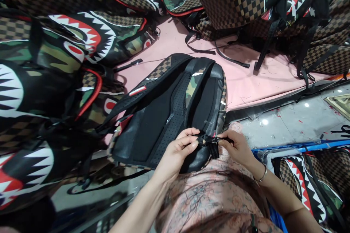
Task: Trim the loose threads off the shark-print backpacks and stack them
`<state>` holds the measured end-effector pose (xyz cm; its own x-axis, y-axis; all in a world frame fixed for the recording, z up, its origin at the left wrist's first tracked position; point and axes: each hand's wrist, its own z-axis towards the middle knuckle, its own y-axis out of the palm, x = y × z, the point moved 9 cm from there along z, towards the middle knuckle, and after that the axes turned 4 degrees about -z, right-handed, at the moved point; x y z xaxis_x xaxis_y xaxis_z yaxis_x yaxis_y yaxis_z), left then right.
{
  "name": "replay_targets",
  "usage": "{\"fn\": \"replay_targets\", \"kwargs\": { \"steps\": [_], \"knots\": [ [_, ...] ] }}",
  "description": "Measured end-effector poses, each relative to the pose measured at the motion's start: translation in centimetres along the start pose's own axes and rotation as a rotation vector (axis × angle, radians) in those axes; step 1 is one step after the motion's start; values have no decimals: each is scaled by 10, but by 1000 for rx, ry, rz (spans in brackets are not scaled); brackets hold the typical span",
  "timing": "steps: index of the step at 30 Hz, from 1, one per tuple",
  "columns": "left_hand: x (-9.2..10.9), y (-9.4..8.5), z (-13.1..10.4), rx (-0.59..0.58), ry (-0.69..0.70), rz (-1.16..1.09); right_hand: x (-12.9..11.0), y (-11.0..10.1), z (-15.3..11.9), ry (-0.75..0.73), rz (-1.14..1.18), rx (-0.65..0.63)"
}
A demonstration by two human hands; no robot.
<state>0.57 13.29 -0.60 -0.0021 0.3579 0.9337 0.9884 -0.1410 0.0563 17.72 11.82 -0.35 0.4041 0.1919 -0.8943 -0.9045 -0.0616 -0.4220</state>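
Note:
A black backpack (153, 131) with checkered edges lies back side up before me, its padded shoulder straps (195, 83) on top. Near its lower right corner, a black strap with a buckle (209, 140) is held between my two hands. My left hand (182, 147) pinches the strap from the left, thumb against fingers. From the right, my right hand (235, 147) pinches the other side of the strap by the buckle. A short black strap end hangs below the buckle. The exact threading of the strap is too small to make out.
Several shark-mouth backpacks (95, 36) are piled on the left and along the back of the pink-covered table (251, 83). Loose straps (232, 58) trail over the cover. At lower right, more bags (303, 182) sit in a blue-edged container (298, 149) on the tiled floor (276, 127).

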Motion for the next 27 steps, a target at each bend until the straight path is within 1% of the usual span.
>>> {"fn": "replay_targets", "kwargs": {
  "steps": [4, 10, 14, 15, 17, 19, 21, 22, 24, 27],
  "knots": [
    [2, 1, -1, -6, 30, 35, -9, 0, 1, -59, -99, -16],
    [4, 3, -1, -24, 45, 72, -12, 3, 6, -110, -169, -71],
    [5, 3, 0, -12, 52, 79, -15, 2, 7, -160, -217, -54],
    [5, 2, -1, -9, 47, 76, -14, 1, 7, -162, -205, -39],
    [5, 2, -1, -14, 32, 64, -10, -2, 7, -122, -107, 7],
    [6, 4, -2, -45, 17, 54, -1, -4, 7, -37, 35, 52],
    [6, 6, -2, -54, 18, 58, 7, -4, 7, 42, 129, 82],
    [6, 5, -2, -36, 29, 64, 10, -3, 7, 66, 148, 89],
    [6, 2, 0, 42, 61, 64, 11, -3, 6, 83, 155, 91],
    [4, -3, 2, 159, 77, 6, 7, -4, 2, 51, 109, 102]
  ]
}}
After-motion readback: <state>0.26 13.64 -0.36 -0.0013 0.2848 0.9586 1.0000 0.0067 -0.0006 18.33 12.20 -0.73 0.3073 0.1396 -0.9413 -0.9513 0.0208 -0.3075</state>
